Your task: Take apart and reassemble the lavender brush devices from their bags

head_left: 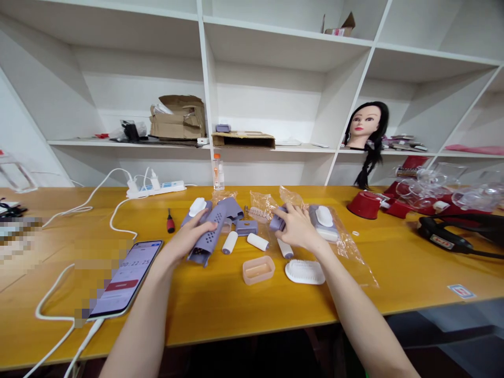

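In the head view, take the peach tray (258, 272) as the clock's centre, with twelve at the shelf side. The left hand (192, 231) is at ten o'clock, its thumb and fingers closed around a perforated purple shell (210, 233), which slants with its open end toward the table's near edge. The right hand (298, 224) is between one and two o'clock, fingers partly bent, touching a small purple piece (277, 219); I cannot tell whether it has a firm hold.

White rollers lie on the table: one at ten (229, 243), one at twelve (258, 241) and one at two (285, 249), partly under the right hand. A purple block (246, 228) sits between eleven and twelve. The white bristled oval (305, 272) is at three, just beside the tray. A purple-and-white part (325, 220) lies on clear plastic at two. The red-handled screwdriver (170, 221) is at ten, beyond the left hand, and the phone (128, 283) at nine. The mannequin head (365, 126) stands on the shelf between one and two.
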`<state>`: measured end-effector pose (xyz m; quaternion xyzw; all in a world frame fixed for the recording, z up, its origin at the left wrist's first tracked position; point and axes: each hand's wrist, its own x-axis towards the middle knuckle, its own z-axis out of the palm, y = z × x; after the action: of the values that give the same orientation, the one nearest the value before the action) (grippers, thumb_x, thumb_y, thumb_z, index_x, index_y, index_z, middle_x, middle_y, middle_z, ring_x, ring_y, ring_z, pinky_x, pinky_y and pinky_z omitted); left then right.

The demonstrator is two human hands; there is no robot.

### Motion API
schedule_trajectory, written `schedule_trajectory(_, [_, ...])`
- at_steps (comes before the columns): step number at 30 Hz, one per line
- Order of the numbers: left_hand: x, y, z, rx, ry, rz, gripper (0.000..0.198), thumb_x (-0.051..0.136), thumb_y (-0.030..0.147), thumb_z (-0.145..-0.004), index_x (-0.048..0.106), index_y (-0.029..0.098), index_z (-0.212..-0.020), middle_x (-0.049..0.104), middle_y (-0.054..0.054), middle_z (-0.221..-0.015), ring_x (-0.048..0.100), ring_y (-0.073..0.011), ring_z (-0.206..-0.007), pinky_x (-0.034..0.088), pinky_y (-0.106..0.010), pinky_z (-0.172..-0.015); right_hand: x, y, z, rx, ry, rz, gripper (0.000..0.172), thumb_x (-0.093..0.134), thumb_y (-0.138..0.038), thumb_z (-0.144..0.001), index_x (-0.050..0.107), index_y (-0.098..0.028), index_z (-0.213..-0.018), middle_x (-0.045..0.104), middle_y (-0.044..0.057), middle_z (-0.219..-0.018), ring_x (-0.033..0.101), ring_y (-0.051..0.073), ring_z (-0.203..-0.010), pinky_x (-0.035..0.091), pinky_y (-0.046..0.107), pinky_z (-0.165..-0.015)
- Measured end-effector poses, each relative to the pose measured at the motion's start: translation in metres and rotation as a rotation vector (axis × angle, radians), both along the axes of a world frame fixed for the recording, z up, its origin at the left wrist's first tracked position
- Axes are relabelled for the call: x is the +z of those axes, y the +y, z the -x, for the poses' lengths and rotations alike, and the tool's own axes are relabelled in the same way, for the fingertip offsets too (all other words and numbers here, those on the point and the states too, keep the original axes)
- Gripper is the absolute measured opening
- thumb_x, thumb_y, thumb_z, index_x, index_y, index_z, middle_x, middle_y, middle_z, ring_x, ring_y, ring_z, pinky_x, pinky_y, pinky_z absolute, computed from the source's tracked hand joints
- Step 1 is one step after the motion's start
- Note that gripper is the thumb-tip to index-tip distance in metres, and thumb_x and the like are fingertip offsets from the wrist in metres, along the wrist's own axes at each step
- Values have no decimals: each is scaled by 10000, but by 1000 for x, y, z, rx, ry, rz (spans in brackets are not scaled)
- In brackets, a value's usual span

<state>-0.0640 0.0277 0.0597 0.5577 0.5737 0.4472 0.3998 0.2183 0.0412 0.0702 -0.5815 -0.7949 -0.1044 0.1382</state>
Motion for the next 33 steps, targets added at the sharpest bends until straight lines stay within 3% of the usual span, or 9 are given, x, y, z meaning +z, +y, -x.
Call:
schedule_trajectory(4, [8, -2, -2, -38, -690, 54, 521, 518, 326, -676, 566, 95, -1140, 688, -107, -874, 654, -252, -754, 524, -352, -645, 7, -3, -3, 17, 135, -14, 540, 509, -303, -726, 496, -271, -1265, 488, 99, -1132, 504, 288, -1028, 340, 430, -899])
schedule_trajectory(8, [4, 2, -7, -164, -1014, 13, 491, 439, 331, -725, 570, 71, -1121, 681, -142, -930, 656, -291, -821, 530, -444, -718, 9, -2, -7, 100, 350, -25, 534, 462, -259, -725, 520, -228, -1254, 511, 85, -1144, 518, 244, -1024, 371, 354, -900])
schedule_trajectory(11, [-1, 5, -12, -228, -1073, -37, 532, 452, 411, -776, 524, 87, -1193, 654, -165, -1044, 641, -308, -909, 516, -485, -769, 10, 0, -10, 186, 516, -26, 493, 392, -233, -730, 570, -185, -1187, 545, 77, -1133, 516, 222, -1024, 370, 335, -916])
schedule_trajectory(16, [-7, 9, -20, -135, -1126, -122, 514, 472, 410, -804, 511, 85, -1200, 638, -183, -1086, 625, -305, -971, 517, -468, -802, 10, 5, -15, 267, 740, -15, 504, 317, -245, -728, 567, -162, -1158, 585, 58, -1169, 522, 233, -1035, 423, 322, -829])
schedule_trajectory(20, [-12, 12, -19, -145, -1171, -162, 494, 503, 417, -790, 547, 99, -1165, 637, -160, -1110, 597, -299, -1040, 509, -451, -845, 13, 4, -22, 257, 1033, 190, 574, 160, -268, -799, 451, -117, -1270, 601, 105, -1161, 608, 232, -905, 463, 294, -638])
schedule_trajectory(25, [-15, 12, -22, -125, -1200, -151, 490, 510, 413, -785, 559, 96, -1156, 646, -163, -1086, 587, -307, -1056, 499, -462, -861, 22, -3, -31, 315, 1174, 319, 711, -47, -440, -877, 351, -83, -1346, 568, 165, -1217, 631, 253, -916, 497, 356, -699])
schedule_trajectory(30, [-9, 8, -29, -6, -1284, -193, 519, 463, 475, -792, 538, 146, -1187, 632, -140, -1125, 589, -311, -1045, 497, -478, -849, 19, -9, -17, 358, 1158, 377, 618, 96, -453, -876, 386, -124, -1311, 628, 137, -1078, 636, 243, -887, 505, 357, -704])
schedule_trajectory(33, [-5, 7, -29, 81, -1360, -193, 542, 337, 497, -842, 497, 158, -1232, 621, -141, -1141, 587, -290, -1051, 494, -461, -849, 11, -19, 3, 436, 1070, 156, 501, 329, -447, -808, 476, -166, -1197, 610, 110, -1059, 606, 246, -926, 490, 356, -757])
